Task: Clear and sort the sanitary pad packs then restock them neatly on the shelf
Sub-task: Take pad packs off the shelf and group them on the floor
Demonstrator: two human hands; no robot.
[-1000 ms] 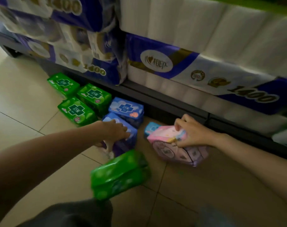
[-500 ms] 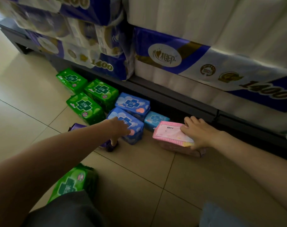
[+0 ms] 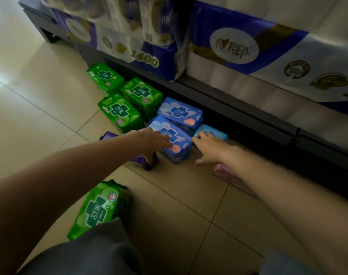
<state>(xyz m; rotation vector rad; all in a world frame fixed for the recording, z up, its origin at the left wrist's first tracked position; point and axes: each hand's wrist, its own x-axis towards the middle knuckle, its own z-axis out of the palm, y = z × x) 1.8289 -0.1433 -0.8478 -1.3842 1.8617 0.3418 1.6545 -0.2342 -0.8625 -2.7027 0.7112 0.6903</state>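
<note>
Big packs of toilet tissue (image 3: 238, 50), wrapped in white, blue and gold, are sitting along the dark bottom shelf (image 3: 238, 108), some overhanging its front edge. A beige tiled floor (image 3: 40, 108) with thin grout lines is stretching out below the shelf's edge.

We see our left hand (image 3: 153, 140) on a purple pack (image 3: 147, 162), right hand (image 3: 207, 147) touching a light blue pack (image 3: 212, 132), green packs (image 3: 119, 112) on the floor (image 3: 40, 108)
</note>
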